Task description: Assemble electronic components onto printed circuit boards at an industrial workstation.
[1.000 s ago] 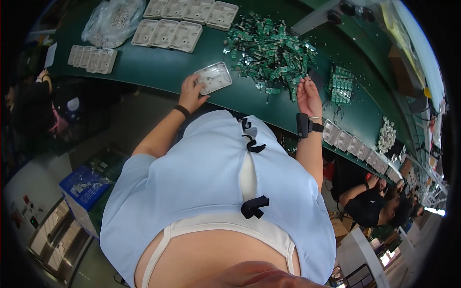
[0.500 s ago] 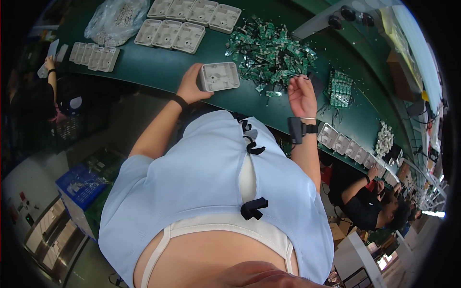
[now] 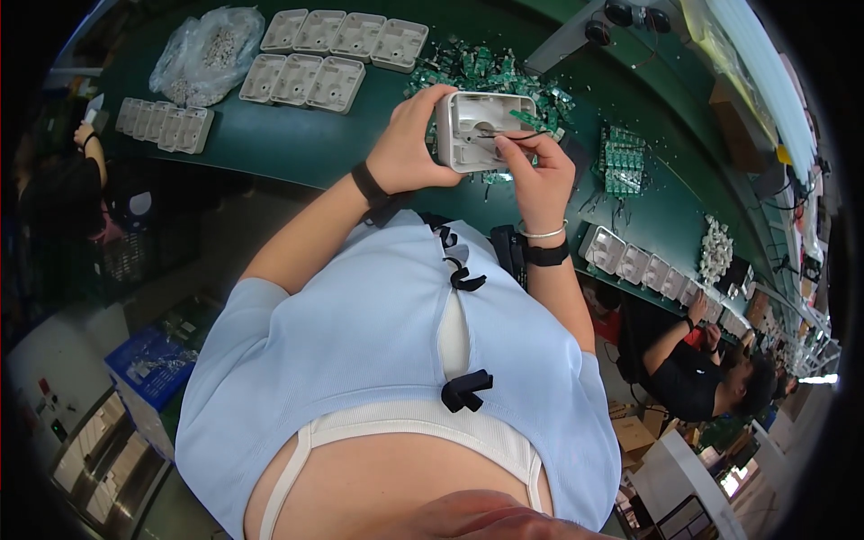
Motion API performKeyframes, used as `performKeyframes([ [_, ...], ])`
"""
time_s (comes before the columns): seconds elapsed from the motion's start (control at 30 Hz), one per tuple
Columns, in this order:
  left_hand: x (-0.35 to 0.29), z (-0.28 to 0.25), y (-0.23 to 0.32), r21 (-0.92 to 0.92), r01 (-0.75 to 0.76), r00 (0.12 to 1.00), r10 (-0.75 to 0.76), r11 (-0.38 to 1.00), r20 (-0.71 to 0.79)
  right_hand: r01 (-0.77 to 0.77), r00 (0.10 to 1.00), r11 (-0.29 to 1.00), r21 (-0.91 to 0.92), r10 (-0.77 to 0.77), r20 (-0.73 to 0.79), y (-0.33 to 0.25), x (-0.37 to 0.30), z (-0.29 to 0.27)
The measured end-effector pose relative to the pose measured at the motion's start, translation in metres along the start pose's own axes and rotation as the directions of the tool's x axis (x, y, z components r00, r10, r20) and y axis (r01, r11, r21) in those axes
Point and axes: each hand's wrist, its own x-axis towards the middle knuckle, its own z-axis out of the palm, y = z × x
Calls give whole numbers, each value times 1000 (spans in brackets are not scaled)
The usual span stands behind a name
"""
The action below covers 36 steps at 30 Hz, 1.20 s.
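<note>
Tilted up off the bench, a white plastic housing (image 3: 457, 110) shows its hollow, ribbed inside. My left hand (image 3: 407, 148) grips it by its left wall, thumb low and fingers on the upper edge. Over the housing's right side, my right hand (image 3: 544, 175) is closed in a pinch on a thin black wire (image 3: 533, 137). A small green circuit board (image 3: 526, 117) shows at the housing's right wall, just above the fingertips; whether the wire joins it I cannot tell. Behind the housing spreads a loose heap of green circuit boards (image 3: 481, 65).
Several open white housings (image 3: 335, 83) stand in rows at the back left, beside a clear bag of small pale parts (image 3: 211, 58). Stacked boards (image 3: 623, 162) lie to the right. More housings (image 3: 633, 265) line the bench edge near a co-worker (image 3: 684, 373).
My left hand has lifted the housing and brought it right, in front of the board heap. My right hand has come left from the heap to the housing, with the wire.
</note>
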Motion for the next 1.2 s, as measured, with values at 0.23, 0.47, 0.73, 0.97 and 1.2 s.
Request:
performKeyframes([
  [0.23,6,1,9,40,-8,1000,7,999,26,-51,998,999,-9,51,37,7,2,1],
  [0.47,7,3,12,-32,2,1000,-2,999,-2,214,970,914,-343,-240,-33,13,2,6],
  [0.73,4,5,18,-179,80,997,-77,981,23,460,887,698,-549,-397,238,-3,12,7],
  [0.97,3,-3,13,-120,19,999,-13,993,47,359,932,803,-475,-332,143,6,9,-19],
  [1.2,2,2,10,-221,69,992,-45,973,114,355,925,812,-462,-377,47,15,8,-24],
])
